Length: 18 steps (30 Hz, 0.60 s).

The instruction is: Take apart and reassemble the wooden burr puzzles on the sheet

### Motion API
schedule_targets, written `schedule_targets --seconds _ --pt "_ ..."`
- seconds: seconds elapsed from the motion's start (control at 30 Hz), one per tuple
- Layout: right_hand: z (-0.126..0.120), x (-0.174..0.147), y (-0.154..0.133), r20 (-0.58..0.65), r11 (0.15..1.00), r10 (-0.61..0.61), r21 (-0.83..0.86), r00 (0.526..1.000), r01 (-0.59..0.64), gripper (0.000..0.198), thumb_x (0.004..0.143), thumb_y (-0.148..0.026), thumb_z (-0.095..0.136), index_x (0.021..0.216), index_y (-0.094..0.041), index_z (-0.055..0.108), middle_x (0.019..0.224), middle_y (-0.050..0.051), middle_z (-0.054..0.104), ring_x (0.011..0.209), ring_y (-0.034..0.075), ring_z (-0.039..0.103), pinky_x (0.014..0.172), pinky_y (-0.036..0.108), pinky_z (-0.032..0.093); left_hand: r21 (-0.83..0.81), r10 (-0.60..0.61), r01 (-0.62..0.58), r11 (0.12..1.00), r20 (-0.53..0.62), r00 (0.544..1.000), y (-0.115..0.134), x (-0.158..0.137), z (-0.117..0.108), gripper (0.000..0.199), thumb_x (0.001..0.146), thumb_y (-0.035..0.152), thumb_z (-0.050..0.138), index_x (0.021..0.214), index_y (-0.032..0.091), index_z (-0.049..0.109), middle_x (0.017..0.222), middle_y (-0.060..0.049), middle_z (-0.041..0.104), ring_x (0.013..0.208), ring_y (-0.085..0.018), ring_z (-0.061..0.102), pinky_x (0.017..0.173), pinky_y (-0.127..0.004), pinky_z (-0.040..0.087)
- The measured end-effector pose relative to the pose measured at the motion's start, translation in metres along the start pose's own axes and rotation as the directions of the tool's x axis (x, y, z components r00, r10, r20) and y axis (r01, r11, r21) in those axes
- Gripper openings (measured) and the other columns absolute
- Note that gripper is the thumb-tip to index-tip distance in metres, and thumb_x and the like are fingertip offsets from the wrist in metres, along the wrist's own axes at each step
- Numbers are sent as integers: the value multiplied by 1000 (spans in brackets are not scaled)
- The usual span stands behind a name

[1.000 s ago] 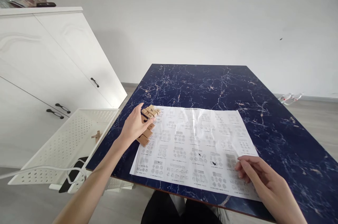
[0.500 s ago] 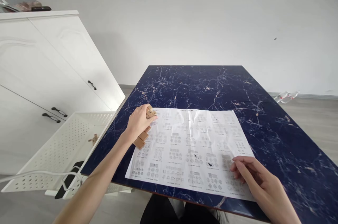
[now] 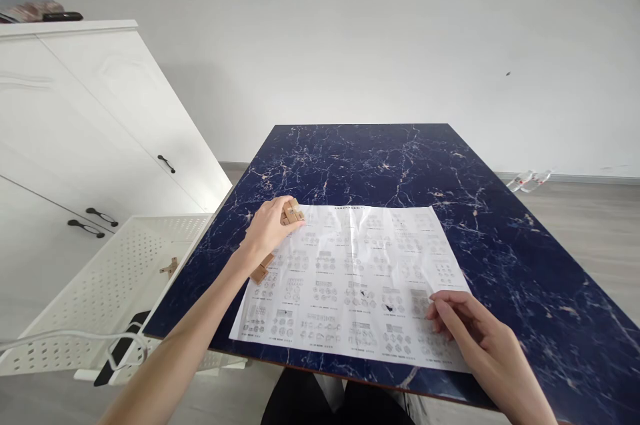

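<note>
Our dark blue, white-veined, marble-patterned worktop (image 3: 360,165) gives a flat base, and the large white printed paper sheet (image 3: 345,261) lies across its near part, creased toward the far middle, so we do well to press lightly and not drag it. Our right hand (image 3: 475,331) is at the sheet's near right, half open, fingers loosely bent, nothing visible in it; it would serve best as a quiet weight. Our left hand (image 3: 267,228) reaches to the far left corner, its grip drawn in, thumb and fingertips around the light tan wooden block cluster (image 3: 294,213) there. Even pressure from both sides should stop its small pieces slipping apart. Nearer us, partly hidden by the left wrist, brown flat wooden pieces (image 3: 262,270) lie at the sheet's left edge; we should clear them without a knock.
</note>
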State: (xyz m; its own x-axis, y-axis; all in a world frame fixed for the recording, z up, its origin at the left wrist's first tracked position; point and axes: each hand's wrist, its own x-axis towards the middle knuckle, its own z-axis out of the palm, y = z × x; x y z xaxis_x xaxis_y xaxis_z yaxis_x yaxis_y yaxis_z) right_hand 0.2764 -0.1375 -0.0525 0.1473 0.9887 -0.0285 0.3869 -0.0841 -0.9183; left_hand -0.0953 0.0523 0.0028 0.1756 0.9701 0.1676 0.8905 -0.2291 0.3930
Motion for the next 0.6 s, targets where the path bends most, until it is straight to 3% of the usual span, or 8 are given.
schedule_targets --seconds 0.17,0.33,0.47,0.6 --pt "0 2 0 24 1000 1 14 1000 -1 39 100 -62 62 102 -25 73 88 6 77 74 22 72 68 29 58 -113 80 -71 991 74 994 39 -17 11 59 90 52 82 140 26 61 135 -8 73 118 -30 71 99 -43 60" --pt "1 2 -5 -3 999 -5 33 1000 5 38 100 -61 62 101 -24 72 88 7 78 73 22 72 68 30 58 -330 184 -101 939 231 955 87 -46 29 69 87 55 85 145 30 59 140 -9 70 123 -34 69 101 -52 60" --pt "1 2 -8 4 999 -12 37 1000 12 38 101 -60 61 101 -24 72 88 7 78 73 22 72 68 30 58 -339 246 -148 929 267 932 112 -61 41 67 87 47 88 144 29 58 141 -10 69 130 -35 64 105 -53 58" --pt "1 3 -8 17 999 -12 48 1000 12 38 102 -60 60 102 -24 72 88 7 77 72 21 70 67 29 57 -318 241 -150 936 270 932 118 -65 45 70 86 44 89 145 29 55 142 -10 67 133 -35 61 108 -53 56"
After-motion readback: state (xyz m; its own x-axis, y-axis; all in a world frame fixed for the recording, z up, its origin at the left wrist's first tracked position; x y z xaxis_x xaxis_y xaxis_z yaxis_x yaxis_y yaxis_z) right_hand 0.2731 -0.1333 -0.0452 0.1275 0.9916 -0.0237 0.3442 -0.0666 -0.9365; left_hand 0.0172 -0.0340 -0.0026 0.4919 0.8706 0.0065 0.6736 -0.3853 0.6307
